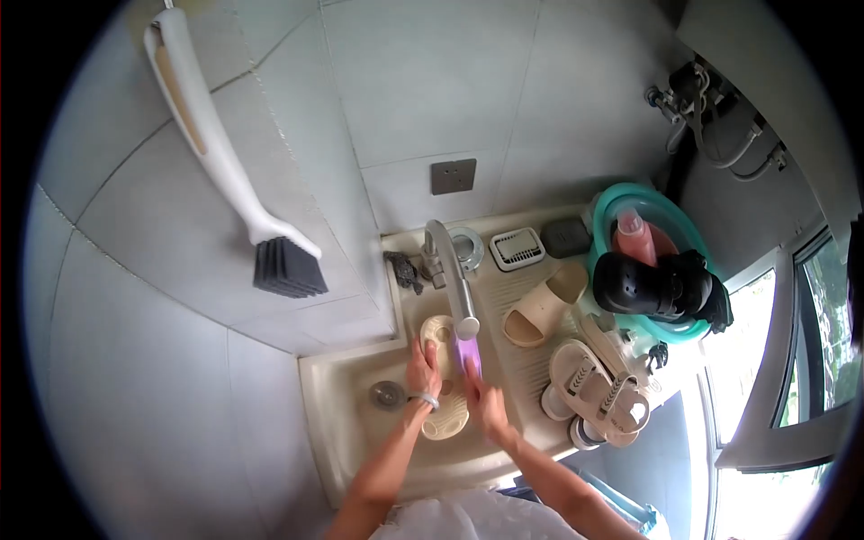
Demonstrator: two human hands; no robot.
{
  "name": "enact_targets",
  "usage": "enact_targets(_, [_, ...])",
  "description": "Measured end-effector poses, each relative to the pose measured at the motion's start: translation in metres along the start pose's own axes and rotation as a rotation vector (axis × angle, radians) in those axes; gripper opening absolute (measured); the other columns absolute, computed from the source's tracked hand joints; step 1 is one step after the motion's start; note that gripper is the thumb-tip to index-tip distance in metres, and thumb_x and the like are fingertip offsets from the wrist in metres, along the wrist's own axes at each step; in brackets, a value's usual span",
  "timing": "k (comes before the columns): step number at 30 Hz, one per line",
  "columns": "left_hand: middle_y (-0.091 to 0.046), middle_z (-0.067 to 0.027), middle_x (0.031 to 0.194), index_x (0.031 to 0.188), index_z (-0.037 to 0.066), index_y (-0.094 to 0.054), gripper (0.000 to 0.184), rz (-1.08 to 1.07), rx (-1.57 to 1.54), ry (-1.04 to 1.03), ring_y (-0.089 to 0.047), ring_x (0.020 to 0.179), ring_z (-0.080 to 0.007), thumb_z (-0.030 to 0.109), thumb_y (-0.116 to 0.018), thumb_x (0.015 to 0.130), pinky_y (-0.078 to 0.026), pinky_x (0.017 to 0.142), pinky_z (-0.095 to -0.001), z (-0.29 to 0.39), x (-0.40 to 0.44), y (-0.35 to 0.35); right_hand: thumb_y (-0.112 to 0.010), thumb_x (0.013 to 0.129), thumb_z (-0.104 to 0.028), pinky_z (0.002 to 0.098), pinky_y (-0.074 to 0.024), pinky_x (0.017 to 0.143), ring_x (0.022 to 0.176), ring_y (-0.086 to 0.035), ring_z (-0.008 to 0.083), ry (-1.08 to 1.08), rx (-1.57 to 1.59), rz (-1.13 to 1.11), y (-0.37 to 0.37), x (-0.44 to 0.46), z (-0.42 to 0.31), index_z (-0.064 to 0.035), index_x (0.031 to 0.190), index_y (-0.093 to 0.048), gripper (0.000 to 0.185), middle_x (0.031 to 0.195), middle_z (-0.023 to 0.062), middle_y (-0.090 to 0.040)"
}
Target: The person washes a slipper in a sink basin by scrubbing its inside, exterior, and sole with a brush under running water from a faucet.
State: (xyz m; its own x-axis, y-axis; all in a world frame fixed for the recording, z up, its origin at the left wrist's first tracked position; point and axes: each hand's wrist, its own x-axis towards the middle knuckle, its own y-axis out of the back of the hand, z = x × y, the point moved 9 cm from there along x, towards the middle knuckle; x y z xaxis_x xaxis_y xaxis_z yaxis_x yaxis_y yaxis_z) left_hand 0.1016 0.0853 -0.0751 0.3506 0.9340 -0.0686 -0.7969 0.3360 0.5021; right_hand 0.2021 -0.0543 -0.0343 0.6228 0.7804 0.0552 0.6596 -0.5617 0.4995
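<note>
A cream slipper is in the sink basin, its patterned sole seemingly turned up. My left hand, with a pale band at the wrist, is closed on the slipper's left edge. Just to the right, my right hand grips a slim pink-purple brush-like tool; its working end is not clear. The tool is right below the spout of the metal faucet. Parts of the slipper are hidden behind my left hand and the faucet.
Beige slide and strapped sandals lie on the ribbed drainboard to the right. Behind them stands a teal basin holding black footwear and a pink bottle. A soap dish sits by the wall; a white-handled brush hangs at left.
</note>
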Motion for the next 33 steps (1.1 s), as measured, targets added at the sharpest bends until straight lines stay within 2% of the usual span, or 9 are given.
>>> enact_targets(3, [-0.063,-0.0292,0.087,0.134,0.005,-0.04,0.047,0.137,0.018,-0.109,-0.06,0.078,-0.0478,0.036,-0.041,0.099,-0.046,0.063,-0.053,-0.005,-0.004,0.001,-0.053,0.09,-0.005,0.04,-0.0484,0.061,0.068,-0.065,0.0355,0.65,-0.261,0.309,0.009,-0.034,-0.042,-0.0098,0.132,-0.052,0.042,0.078,0.0271,-0.058])
enact_targets(5, [-0.062,-0.0304,0.089,0.134,0.005,-0.039,0.047,0.093,0.045,0.001,-0.059,0.083,-0.0493,0.035,-0.04,0.099,-0.046,0.065,-0.0549,-0.011,-0.003,-0.009,-0.052,0.091,-0.005,0.0409,-0.0482,0.059,0.067,-0.065,0.0358,0.128,-0.039,0.025,-0.003,-0.012,-0.003,-0.011,0.131,-0.053,0.04,0.078,0.0278,-0.058])
enact_targets(6, [-0.062,-0.0304,0.089,0.134,0.005,-0.039,0.047,0.086,0.047,0.008,-0.059,0.083,-0.0493,0.035,-0.04,0.099,-0.046,0.065,-0.0549,-0.009,-0.004,-0.008,-0.052,0.091,-0.007,0.0458,-0.0489,0.06,0.069,-0.062,0.0442,0.022,-0.075,-0.013,-0.011,0.0,0.012,-0.0101,0.128,-0.055,0.037,0.078,0.0295,-0.059])
enact_targets(12, [-0.062,-0.0303,0.093,0.136,0.006,-0.037,0.047,0.032,0.024,-0.004,-0.058,0.084,-0.0497,0.034,-0.04,0.099,-0.045,0.065,-0.0552,0.001,-0.007,-0.004,-0.048,0.096,-0.017,0.0399,-0.0473,0.056,0.08,-0.059,0.0457,-0.144,-0.02,0.012,-0.008,0.04,0.012,-0.0055,0.117,-0.059,0.026,0.083,0.0308,-0.055])
enact_targets(15, [-0.062,-0.0298,0.09,0.136,0.009,-0.037,0.046,0.13,0.049,-0.061,-0.059,0.083,-0.0485,0.036,-0.039,0.099,-0.046,0.065,-0.0544,-0.003,0.005,0.005,-0.052,0.092,-0.007,0.0411,-0.0494,0.066,0.079,-0.063,0.0436,0.23,-0.106,0.112,-0.004,-0.01,-0.028,-0.0048,0.125,-0.057,0.033,0.085,0.0315,-0.058])
enact_targets(18, [-0.062,-0.0299,0.091,0.135,0.009,-0.038,0.046,0.027,0.135,0.05,-0.06,0.083,-0.0483,0.038,-0.038,0.099,-0.046,0.064,-0.0545,-0.009,0.005,-0.005,-0.054,0.088,-0.003,0.0437,-0.05,0.069,0.08,-0.064,0.0426,0.092,-0.022,0.018,-0.008,-0.013,-0.018,-0.0055,0.126,-0.057,0.038,0.084,0.0311,-0.06])
enact_targets(24, [-0.061,-0.0303,0.095,0.131,0.007,-0.041,0.044,0.088,-0.007,-0.05,-0.058,0.086,-0.0488,0.037,-0.04,0.099,-0.046,0.068,-0.0546,0.011,0.002,-0.002,-0.051,0.094,-0.013,0.0416,-0.0466,0.053,0.066,-0.06,0.0439,-0.08,-0.036,0.068,-0.01,0.04,0.009,-0.0051,0.121,-0.056,0.029,0.071,0.0294,-0.056])
enact_targets(27, [-0.062,-0.0289,0.093,0.131,0.008,-0.044,0.047,0.154,0.024,-0.04,-0.059,0.085,-0.0482,0.04,-0.038,0.099,-0.048,0.068,-0.0537,-0.006,0.013,-0.001,-0.051,0.092,-0.006,0.0405,-0.0481,0.055,0.062,-0.063,0.0407,0.164,-0.016,0.105,-0.009,0.003,-0.023,-0.0076,0.132,-0.05,0.041,0.07,0.0302,-0.054])
enact_targets(33, [-0.061,-0.0292,0.098,0.131,0.003,-0.044,0.048,0.031,0.028,-0.029,-0.059,0.088,-0.0481,0.037,-0.045,0.097,-0.047,0.069,-0.0521,0.003,0.001,-0.005,-0.05,0.093,-0.014,0.0423,-0.048,0.057,0.063,-0.063,0.0386,-0.001,-0.104,0.097,-0.03,0.046,0.027,-0.0084,0.132,-0.051,0.039,0.075,0.0286,-0.058])
